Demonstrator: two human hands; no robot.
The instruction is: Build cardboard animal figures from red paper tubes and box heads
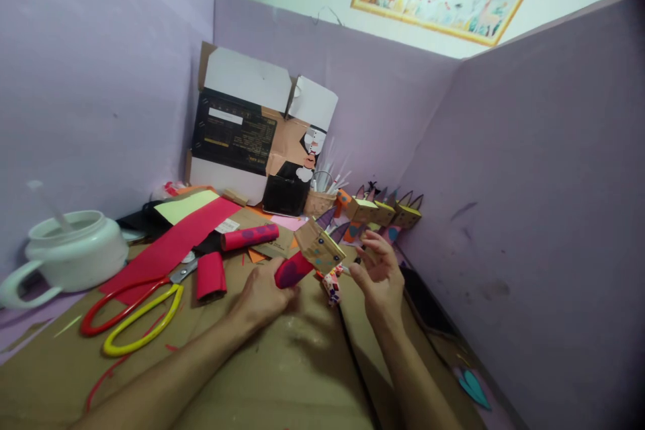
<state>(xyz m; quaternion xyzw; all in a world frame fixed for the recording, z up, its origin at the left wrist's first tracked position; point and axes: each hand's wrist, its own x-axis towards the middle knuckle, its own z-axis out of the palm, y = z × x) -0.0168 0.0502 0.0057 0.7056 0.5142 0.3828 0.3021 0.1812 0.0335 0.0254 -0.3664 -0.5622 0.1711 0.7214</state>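
Observation:
My left hand (pixel 263 297) is closed around the red, purple-spotted tube of a cardboard animal figure (pixel 318 246). The figure has a small brown box head with purple pointed ears, dark eyes and blue dots, and it is tilted to the right. Just right of the head, my right hand (pixel 379 279) is raised with fingers apart and curved, holding nothing I can see. Between the hands lies a small patterned item (pixel 331 287), whose kind I cannot make out. Left of my left hand are a short red paper roll (pixel 210 277) and a longer spotted red tube (pixel 250 237).
Scissors (pixel 144 316) with red and yellow handles lie at the left, beside a white mug (pixel 75 252). Red paper (pixel 176 242) sits behind them. A flattened box (pixel 236 127) leans at the back. Similar animal figures (pixel 406 215) stand near the right wall (pixel 524 181).

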